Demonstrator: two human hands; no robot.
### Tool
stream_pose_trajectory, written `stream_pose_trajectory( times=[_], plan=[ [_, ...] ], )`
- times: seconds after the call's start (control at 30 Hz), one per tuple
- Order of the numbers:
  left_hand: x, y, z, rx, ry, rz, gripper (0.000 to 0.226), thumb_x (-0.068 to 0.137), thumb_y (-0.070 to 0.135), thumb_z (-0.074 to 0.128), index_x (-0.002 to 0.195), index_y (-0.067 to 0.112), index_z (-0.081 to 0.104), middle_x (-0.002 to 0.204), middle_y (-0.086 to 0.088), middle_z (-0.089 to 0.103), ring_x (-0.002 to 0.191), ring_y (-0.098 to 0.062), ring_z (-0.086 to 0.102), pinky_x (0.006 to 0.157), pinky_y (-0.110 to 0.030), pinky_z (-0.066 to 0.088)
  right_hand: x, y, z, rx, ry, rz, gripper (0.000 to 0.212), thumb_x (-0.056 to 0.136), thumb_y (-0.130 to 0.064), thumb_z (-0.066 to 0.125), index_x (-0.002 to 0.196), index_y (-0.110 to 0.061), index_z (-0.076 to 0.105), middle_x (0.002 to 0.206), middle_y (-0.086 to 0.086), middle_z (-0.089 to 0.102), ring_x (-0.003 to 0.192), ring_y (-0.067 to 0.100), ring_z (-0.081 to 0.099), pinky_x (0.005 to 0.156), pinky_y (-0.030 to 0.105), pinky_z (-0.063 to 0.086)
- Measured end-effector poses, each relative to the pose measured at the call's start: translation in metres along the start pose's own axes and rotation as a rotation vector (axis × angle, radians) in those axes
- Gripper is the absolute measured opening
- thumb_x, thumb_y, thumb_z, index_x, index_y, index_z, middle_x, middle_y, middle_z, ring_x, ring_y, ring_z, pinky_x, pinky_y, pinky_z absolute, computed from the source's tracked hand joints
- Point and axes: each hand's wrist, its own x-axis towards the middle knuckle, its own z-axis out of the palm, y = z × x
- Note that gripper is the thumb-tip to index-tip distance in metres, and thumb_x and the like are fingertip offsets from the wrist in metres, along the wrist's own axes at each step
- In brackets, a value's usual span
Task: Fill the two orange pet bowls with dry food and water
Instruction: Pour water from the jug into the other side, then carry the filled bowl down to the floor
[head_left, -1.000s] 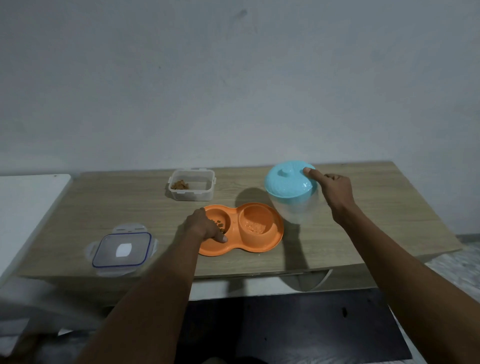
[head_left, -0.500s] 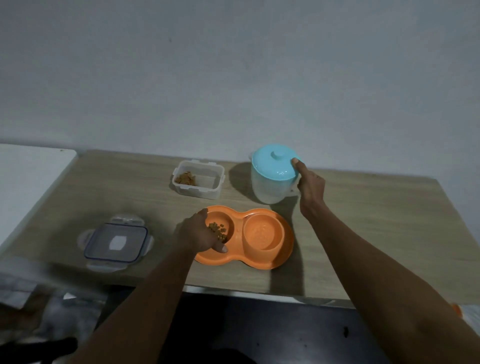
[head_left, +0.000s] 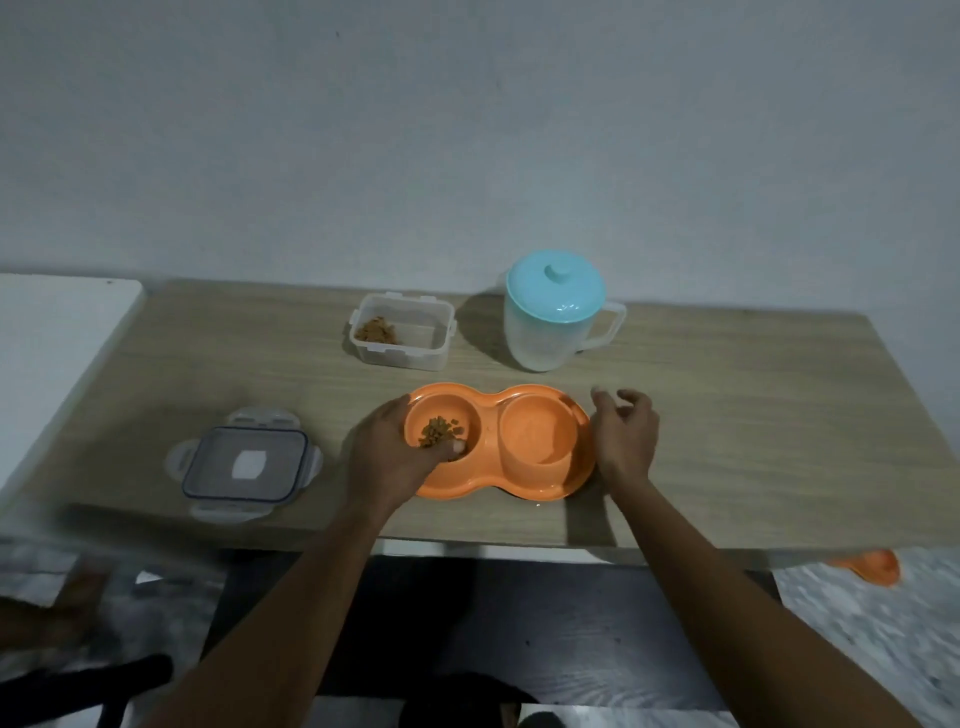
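The orange double pet bowl (head_left: 488, 486) lies near the table's front edge. Its left bowl holds a small heap of brown dry food (head_left: 439, 431); its right bowl (head_left: 537, 434) looks wet, with a little water. My left hand (head_left: 389, 457) grips the dish's left rim, thumb inside the left bowl. Just right of the dish hovers my right hand (head_left: 623, 436), fingers apart and holding nothing. Behind the dish the clear water jug with a turquoise lid (head_left: 556, 317) stands upright. A clear food container (head_left: 400, 332) with some dry food sits to the jug's left.
The container's clear lid with a blue seal (head_left: 244, 465) lies on the wooden table (head_left: 753, 415) at the left. A white surface (head_left: 57, 332) adjoins the table's left end. An orange object (head_left: 867, 569) shows below the table's right front edge.
My right hand has let go of the jug, which now stands at the back, and has come down beside the dish's right end. My left hand stays on the left rim.
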Motion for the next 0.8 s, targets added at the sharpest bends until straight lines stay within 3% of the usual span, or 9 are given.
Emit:
stream_pose_trajectory(
  times=[0.07, 0.13, 0.2, 0.27, 0.37, 0.5, 0.57, 0.67, 0.8],
  plan=[
    [-0.006, -0.009, -0.001, -0.010, 0.121, 0.001, 0.042, 0.072, 0.057, 0.073, 0.101, 0.028, 0.067, 0.099, 0.007, 0.069, 0.096, -0.019, 0.064, 0.088, -0.039, 0.051, -0.017, 0.021, -0.003, -0.112, -0.048, -0.022, 0.063, 0.088, -0.060, 0.050, 0.129, -0.014, 0.065, 0.129, 0.015, 0.063, 0.114, 0.032, 0.062, 0.101, 0.048, 0.050],
    [-0.011, -0.011, -0.006, 0.000, 0.127, -0.044, 0.030, 0.085, 0.045, 0.066, 0.099, 0.019, 0.069, 0.096, 0.000, 0.068, 0.096, -0.024, 0.063, 0.081, -0.033, 0.045, -0.032, 0.031, -0.002, -0.166, -0.059, -0.039, 0.063, 0.088, -0.061, 0.043, 0.118, -0.013, 0.072, 0.118, 0.016, 0.068, 0.105, 0.032, 0.065, 0.094, 0.045, 0.053],
    [-0.014, -0.009, -0.009, -0.008, 0.071, -0.076, 0.024, 0.090, 0.039, 0.061, 0.096, 0.018, 0.071, 0.092, -0.002, 0.069, 0.087, -0.022, 0.062, 0.073, -0.029, 0.039, -0.046, 0.027, -0.003, -0.138, -0.078, -0.027, 0.051, 0.097, -0.049, 0.048, 0.111, -0.008, 0.074, 0.105, 0.013, 0.069, 0.096, 0.030, 0.063, 0.084, 0.040, 0.049],
    [-0.016, -0.002, -0.013, -0.024, 0.038, -0.129, 0.025, 0.092, 0.035, 0.060, 0.103, 0.016, 0.073, 0.100, -0.008, 0.072, 0.084, -0.022, 0.059, 0.073, -0.027, 0.038, -0.052, 0.021, -0.003, -0.109, -0.093, 0.025, 0.040, 0.103, -0.035, 0.051, 0.116, -0.002, 0.072, 0.100, 0.011, 0.064, 0.092, 0.025, 0.056, 0.081, 0.034, 0.041],
    [-0.014, 0.007, -0.018, -0.092, 0.019, -0.182, 0.030, 0.094, 0.025, 0.060, 0.118, 0.009, 0.070, 0.113, -0.013, 0.070, 0.097, -0.029, 0.063, 0.072, -0.026, 0.036, -0.051, 0.019, -0.002, -0.073, -0.100, 0.074, 0.040, 0.104, -0.032, 0.053, 0.126, -0.002, 0.069, 0.120, 0.017, 0.069, 0.101, 0.029, 0.058, 0.085, 0.033, 0.040],
    [-0.018, 0.015, -0.023, -0.120, 0.053, -0.169, 0.028, 0.093, 0.021, 0.059, 0.115, 0.007, 0.070, 0.098, -0.013, 0.068, 0.081, -0.023, 0.054, 0.067, -0.025, 0.035, -0.055, 0.019, -0.009, 0.038, -0.102, 0.142, 0.050, 0.102, -0.039, 0.055, 0.141, -0.007, 0.059, 0.137, 0.016, 0.064, 0.125, 0.035, 0.058, 0.105, 0.046, 0.048],
    [-0.027, 0.022, -0.024, -0.122, 0.063, -0.153, 0.026, 0.093, 0.022, 0.059, 0.113, 0.010, 0.071, 0.097, -0.008, 0.067, 0.078, -0.017, 0.049, 0.064, -0.025, 0.034, -0.060, 0.019, -0.020, 0.090, -0.095, 0.143, 0.054, 0.100, -0.042, 0.057, 0.143, -0.009, 0.057, 0.138, 0.014, 0.063, 0.125, 0.034, 0.058, 0.108, 0.052, 0.048],
    [-0.038, 0.039, -0.022, -0.230, 0.079, -0.123, 0.025, 0.089, 0.020, 0.062, 0.110, 0.011, 0.073, 0.106, -0.007, 0.072, 0.083, -0.015, 0.052, 0.074, -0.025, 0.037, -0.065, 0.018, -0.045, 0.143, -0.061, 0.139, 0.054, 0.098, -0.042, 0.061, 0.141, -0.009, 0.059, 0.134, 0.012, 0.064, 0.122, 0.033, 0.060, 0.105, 0.053, 0.052],
    [-0.056, 0.072, -0.012, -0.295, 0.102, -0.086, 0.028, 0.084, 0.022, 0.066, 0.110, 0.014, 0.075, 0.108, -0.005, 0.074, 0.092, -0.023, 0.063, 0.077, -0.026, 0.038, -0.061, 0.016, -0.087, 0.200, -0.020, 0.110, 0.051, 0.094, -0.044, 0.064, 0.134, -0.011, 0.065, 0.127, 0.012, 0.069, 0.116, 0.031, 0.063, 0.103, 0.055, 0.053]
  ],
)
